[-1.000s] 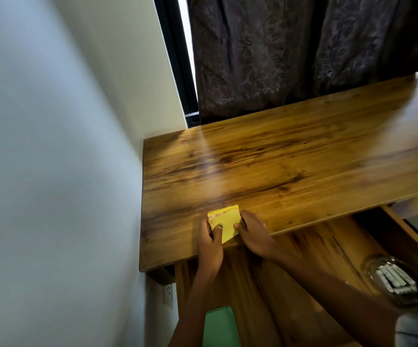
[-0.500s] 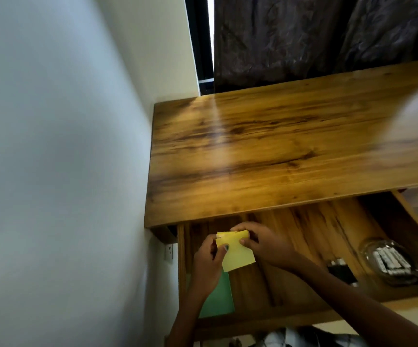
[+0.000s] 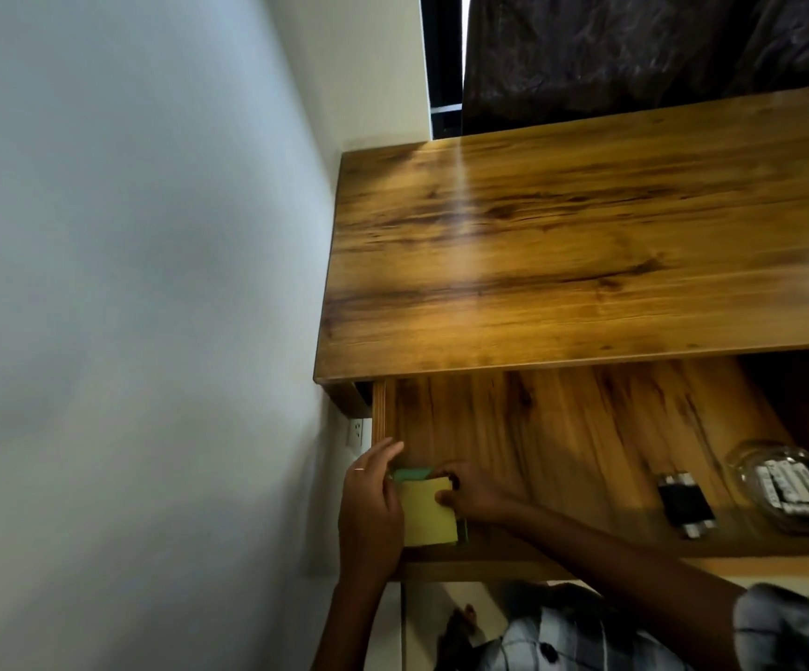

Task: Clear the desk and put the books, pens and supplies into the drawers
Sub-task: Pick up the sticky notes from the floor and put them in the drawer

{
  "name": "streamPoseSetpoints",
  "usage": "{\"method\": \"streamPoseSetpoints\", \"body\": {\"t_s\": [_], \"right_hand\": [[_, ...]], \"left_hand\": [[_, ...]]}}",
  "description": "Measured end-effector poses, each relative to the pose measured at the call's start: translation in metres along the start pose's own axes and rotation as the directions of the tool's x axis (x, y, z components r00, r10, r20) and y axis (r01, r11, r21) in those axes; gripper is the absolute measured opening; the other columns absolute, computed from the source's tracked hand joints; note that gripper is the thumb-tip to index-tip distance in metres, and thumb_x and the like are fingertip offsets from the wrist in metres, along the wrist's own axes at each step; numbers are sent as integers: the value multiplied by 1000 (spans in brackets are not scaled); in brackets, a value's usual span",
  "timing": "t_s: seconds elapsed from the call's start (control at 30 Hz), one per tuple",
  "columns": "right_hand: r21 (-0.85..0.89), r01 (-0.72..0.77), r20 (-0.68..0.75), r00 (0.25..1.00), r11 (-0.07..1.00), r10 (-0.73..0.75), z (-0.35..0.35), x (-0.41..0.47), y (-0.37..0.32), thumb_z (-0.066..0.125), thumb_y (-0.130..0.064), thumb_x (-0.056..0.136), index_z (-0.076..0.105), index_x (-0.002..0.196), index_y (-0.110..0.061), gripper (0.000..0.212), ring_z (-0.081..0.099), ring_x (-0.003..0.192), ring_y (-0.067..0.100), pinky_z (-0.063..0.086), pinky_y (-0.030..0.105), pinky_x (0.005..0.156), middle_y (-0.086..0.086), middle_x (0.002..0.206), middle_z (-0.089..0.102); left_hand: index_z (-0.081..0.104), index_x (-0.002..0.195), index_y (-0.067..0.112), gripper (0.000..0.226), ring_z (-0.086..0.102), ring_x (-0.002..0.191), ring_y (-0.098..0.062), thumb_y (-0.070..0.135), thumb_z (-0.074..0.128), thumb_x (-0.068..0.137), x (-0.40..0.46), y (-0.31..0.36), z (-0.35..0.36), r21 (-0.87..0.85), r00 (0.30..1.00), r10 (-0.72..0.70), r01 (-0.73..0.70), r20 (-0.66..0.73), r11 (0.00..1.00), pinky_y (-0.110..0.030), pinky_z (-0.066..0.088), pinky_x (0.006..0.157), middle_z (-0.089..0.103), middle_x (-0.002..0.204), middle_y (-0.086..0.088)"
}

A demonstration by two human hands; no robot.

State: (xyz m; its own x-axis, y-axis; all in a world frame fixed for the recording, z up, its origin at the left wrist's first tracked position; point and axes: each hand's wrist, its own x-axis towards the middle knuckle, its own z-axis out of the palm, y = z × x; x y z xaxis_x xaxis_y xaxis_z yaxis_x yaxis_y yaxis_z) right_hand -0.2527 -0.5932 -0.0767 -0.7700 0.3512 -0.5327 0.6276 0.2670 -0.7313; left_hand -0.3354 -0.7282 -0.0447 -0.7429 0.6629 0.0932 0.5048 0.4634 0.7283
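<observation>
Yellow sticky-note pad [image 3: 427, 511] sits in the open drawer's [image 3: 586, 428] left corner, left hand [image 3: 371, 513] and right hand [image 3: 473, 491] pinching its edges.

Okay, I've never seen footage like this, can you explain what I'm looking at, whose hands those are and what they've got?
This is one view, from a camera worn on a person's head, looking down at their own bare hands. No machine is involved. A wooden desk stands against a wall, with its drawer pulled open below. The left hand and right hand together hold a yellow pad low in the drawer's left corner, over a green pad. Further right in the drawer lie a small black object and a clear dish holding white sticks.
</observation>
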Motion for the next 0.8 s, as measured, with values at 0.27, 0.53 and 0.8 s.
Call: {"method": "streamPoseSetpoints", "body": {"t_s": [0.27,0.53,0.8], "right_hand": [[-32,-55,-167,985,998,49,21,-3,10,51,-8,91,42,137,-11,47,47,120,24,44,29,98,12,139,39],[-178,52,-66,996,983,-65,17,-13,9,46,1,92,37,140,-7,50,41,126,24,41,30,104,11,140,34],[-356,156,-198,951,921,-237,9,-48,9,39,-31,98,36,139,-16,44,42,123,19,37,33,100,5,140,39]], "left_hand": [[32,145,14,54,28,134,-5,24,28,92,-22,-14,7,43,998,-70,69,10,997,-21,24,108,35,150,-1],[38,142,13,52,41,133,-22,24,33,92,-23,-13,11,115,997,-72,73,-13,991,-27,31,105,42,146,-5],[43,136,15,52,43,130,-21,33,39,87,-29,2,23,320,989,118,-142,95,937,-46,34,105,48,141,-6]]}}
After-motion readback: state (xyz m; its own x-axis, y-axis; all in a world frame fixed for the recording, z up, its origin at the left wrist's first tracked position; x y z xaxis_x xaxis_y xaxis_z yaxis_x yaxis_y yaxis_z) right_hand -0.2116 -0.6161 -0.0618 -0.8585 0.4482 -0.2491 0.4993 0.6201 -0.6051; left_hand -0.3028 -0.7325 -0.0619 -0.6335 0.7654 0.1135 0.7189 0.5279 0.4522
